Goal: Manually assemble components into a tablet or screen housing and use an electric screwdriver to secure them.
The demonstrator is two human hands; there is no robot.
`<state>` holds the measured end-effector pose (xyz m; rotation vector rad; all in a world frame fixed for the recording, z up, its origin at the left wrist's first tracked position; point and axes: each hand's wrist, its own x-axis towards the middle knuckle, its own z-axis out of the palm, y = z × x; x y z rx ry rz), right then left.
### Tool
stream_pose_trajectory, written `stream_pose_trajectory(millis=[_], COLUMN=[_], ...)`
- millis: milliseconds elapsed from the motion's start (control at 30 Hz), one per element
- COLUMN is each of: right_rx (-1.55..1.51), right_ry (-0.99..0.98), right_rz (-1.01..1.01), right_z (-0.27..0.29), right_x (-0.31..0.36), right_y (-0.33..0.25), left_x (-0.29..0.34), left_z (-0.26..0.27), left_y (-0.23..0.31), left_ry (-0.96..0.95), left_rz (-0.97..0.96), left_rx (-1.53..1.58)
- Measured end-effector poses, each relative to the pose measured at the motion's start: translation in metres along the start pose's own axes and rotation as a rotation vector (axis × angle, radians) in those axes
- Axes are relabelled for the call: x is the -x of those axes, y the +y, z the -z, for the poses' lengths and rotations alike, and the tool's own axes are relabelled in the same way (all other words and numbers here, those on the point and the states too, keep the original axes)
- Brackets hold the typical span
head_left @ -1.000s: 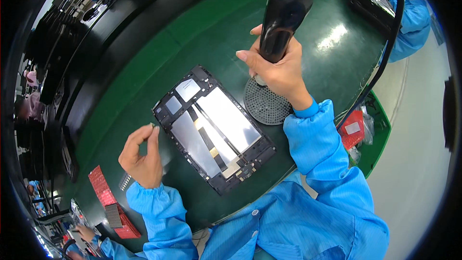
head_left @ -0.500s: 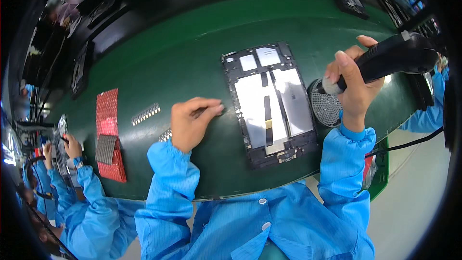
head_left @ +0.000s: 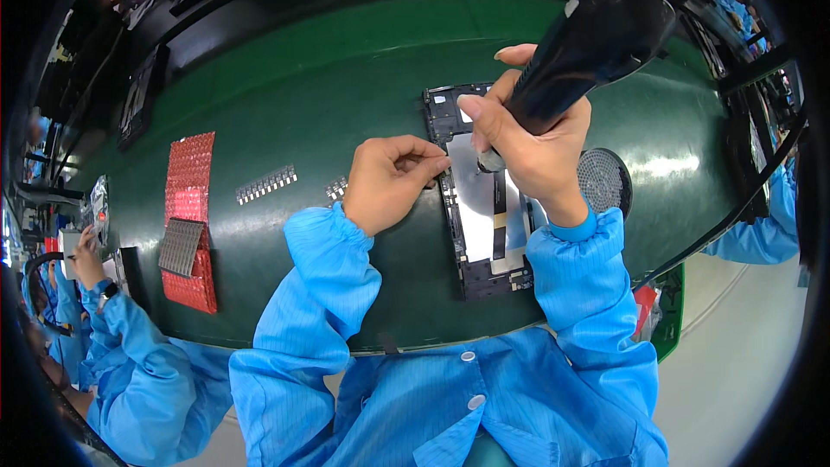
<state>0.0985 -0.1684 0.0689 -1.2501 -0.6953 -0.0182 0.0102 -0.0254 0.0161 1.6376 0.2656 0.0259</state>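
Note:
An opened tablet (head_left: 471, 216), black-framed with silvery panels inside, lies on the green work mat. My right hand (head_left: 549, 156) is wrapped round a black electric screwdriver (head_left: 596, 52), whose grey tip end is over the tablet's upper middle. Hand and tool cover much of the tablet's right side. At the tablet's left edge my left hand (head_left: 393, 182) is closed, thumb and forefinger pinched together; whatever they hold is too small to make out. A round black dish with a dotted grey surface (head_left: 598, 180) sits just right of my right wrist.
Left of my left hand lie two strips of small parts (head_left: 266, 184), the nearer one (head_left: 335, 188) partly hidden. Farther left is red bubble wrap (head_left: 188, 182) bearing a dark grey ribbed piece (head_left: 182, 246). A co-worker's hand (head_left: 86, 259) shows at far left, a green bin (head_left: 673, 320) below right.
My right hand has brought the screwdriver left from beside the round dish to over the tablet. My left hand has moved up to the tablet's left edge, still pinched.

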Motion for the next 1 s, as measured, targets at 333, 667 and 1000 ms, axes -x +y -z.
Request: stream_pose_trajectory(millis=[333, 667, 1000], right_rx=[0.073, 0.05, 0.071], right_ry=[-0.109, -0.016, -0.163], right_rz=[0.088, 0.005, 0.038], right_z=[-0.012, -0.016, -0.028], right_x=[-0.006, -0.005, -0.009], right_y=[-0.002, 0.009, 0.01], left_x=[-0.007, -0.011, -0.012], left_z=[0.003, 0.004, 0.011], left_y=[0.005, -0.002, -0.001], left_ry=[0.039, 0.07, 0.041], left_rz=[-0.152, -0.014, 0.061], left_rx=[-0.217, -0.114, -0.11])
